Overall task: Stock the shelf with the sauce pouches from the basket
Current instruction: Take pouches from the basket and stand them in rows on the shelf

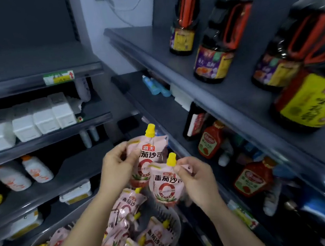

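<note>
Two pink sauce pouches with yellow caps are held up above the basket. My left hand (pixel 118 168) pinches the upper pouch (pixel 148 156) at its left top corner. My right hand (pixel 196 179) pinches the lower pouch (pixel 165 185) at its right top corner. The lower pouch overlaps the bottom of the upper one. Below, a round grey basket (pixel 168 213) holds several more pink pouches (pixel 129 227). Both arms reach over the basket toward the corner between two dark shelf units.
On the right, dark shelves (pixel 203 81) carry large soy sauce bottles (pixel 218 35) above and red ketchup bottles (pixel 210 141) below. On the left, shelves hold white boxes (pixel 41 116) and white bottles (pixel 35 169). A bare stretch of shelf (pixel 77 169) lies left of my hands.
</note>
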Demonstrator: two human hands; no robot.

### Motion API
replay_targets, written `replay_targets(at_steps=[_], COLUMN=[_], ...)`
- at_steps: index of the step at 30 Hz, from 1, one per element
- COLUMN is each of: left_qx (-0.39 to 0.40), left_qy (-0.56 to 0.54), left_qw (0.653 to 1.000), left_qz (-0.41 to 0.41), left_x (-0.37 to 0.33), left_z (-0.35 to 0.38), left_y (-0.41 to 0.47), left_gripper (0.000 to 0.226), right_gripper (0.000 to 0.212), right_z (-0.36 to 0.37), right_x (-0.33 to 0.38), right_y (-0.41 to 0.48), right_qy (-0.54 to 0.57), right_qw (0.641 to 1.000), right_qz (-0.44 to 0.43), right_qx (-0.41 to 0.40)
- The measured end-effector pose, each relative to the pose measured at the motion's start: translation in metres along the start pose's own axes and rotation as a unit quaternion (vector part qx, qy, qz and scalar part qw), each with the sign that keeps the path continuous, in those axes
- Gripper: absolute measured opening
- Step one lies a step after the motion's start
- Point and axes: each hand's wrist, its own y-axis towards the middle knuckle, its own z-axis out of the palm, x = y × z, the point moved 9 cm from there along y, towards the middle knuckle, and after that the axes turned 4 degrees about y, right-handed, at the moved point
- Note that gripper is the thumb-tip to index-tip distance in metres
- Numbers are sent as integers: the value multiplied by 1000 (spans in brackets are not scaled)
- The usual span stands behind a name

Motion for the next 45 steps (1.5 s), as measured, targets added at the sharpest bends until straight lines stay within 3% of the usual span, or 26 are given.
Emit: replay_targets(at_steps=[4,12,20,28,45], left_qx=[20,117,220,313,424], left_qy=[-10,-67,-83,-25,-4], left_qw=[998,977,946,903,877], left_qz=[61,167,224,294,225], left_x=[-60,-183,-280,-336,-347], left_z=[39,146,258,368,559], left_y=[3,-43,-126,-202,-266], left_gripper=[34,38,30,30,21], right_gripper=[26,26,25,19,25], right_z=[-73,-214,-352,-463,-627], right_x=[59,132,169,163,113], right_y=[-15,-82,-173,-252,-327], right_qy=[25,-51,-88,-84,-110], right_qw=[995,971,942,923,862], right_qz=[-65,-150,-166,-134,-60], right_qx=[-66,-176,-277,-350,-491])
